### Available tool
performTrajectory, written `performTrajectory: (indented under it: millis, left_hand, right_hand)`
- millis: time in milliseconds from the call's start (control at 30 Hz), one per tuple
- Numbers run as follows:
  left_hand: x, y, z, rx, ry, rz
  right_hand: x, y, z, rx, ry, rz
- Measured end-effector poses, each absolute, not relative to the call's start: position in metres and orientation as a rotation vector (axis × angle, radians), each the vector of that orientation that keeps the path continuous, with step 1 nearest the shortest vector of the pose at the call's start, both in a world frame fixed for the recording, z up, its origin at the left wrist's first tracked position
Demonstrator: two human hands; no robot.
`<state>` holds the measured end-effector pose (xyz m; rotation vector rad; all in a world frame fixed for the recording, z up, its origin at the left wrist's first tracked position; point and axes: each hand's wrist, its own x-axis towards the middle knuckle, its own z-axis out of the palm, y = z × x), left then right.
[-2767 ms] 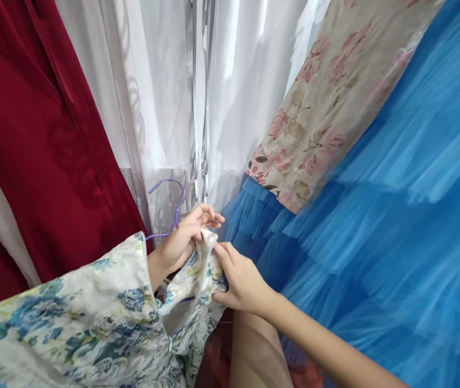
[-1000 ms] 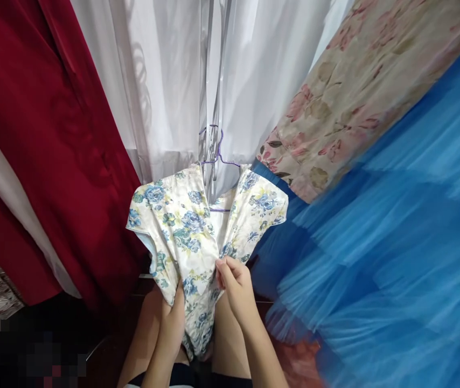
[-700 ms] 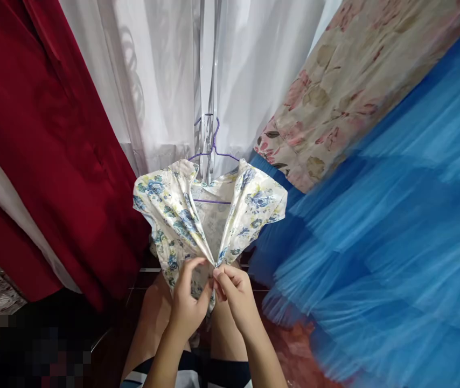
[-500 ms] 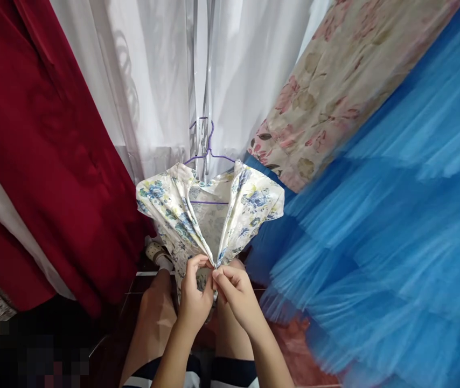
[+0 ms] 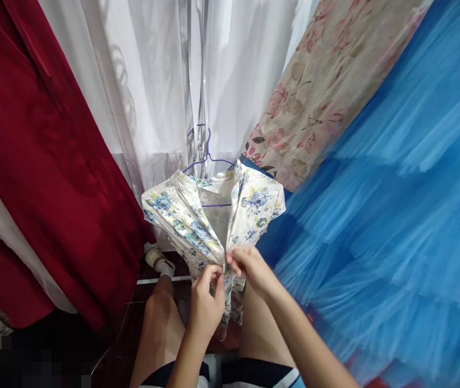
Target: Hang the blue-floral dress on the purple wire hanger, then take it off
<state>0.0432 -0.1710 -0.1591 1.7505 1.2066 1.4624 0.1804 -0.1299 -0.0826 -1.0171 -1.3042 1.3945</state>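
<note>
Floral garment (image 5: 197,226) on its purple hanger (image 5: 208,157), centre stage!
Left hand (image 5: 208,302) pinches its front edge; right hand (image 5: 254,269), fingertips bunched (too blurred to name the grip), sits just above, and an uneven tug could pucker the opening.

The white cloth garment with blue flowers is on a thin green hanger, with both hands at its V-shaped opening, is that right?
Not quite: the thin hanger is purple, not green, as the head view shows. The white cloth garment with blue flowers is on it, with the left hand and right hand at its V-shaped opening.
</note>
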Motion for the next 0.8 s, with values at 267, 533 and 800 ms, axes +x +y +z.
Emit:
performTrajectory:
  millis: [267,533,800]
  left_hand:
    - [0.047,-0.167,-0.160,1.861,1.242,1.343]
    - [0.005,-0.119,-0.091,1.820,1.214,1.776]
    - [0.008,-0.055,0.003,2.258,1.130,1.846]
  right_hand:
    - [0.156,-0.019,0.047,-0.891,-1.242,1.232]
    - [0.147,-0.062,0.013,-0.822,-1.467,1.050]
    - [0.149,-0.053,0.004,-0.909,-1.691,0.687]
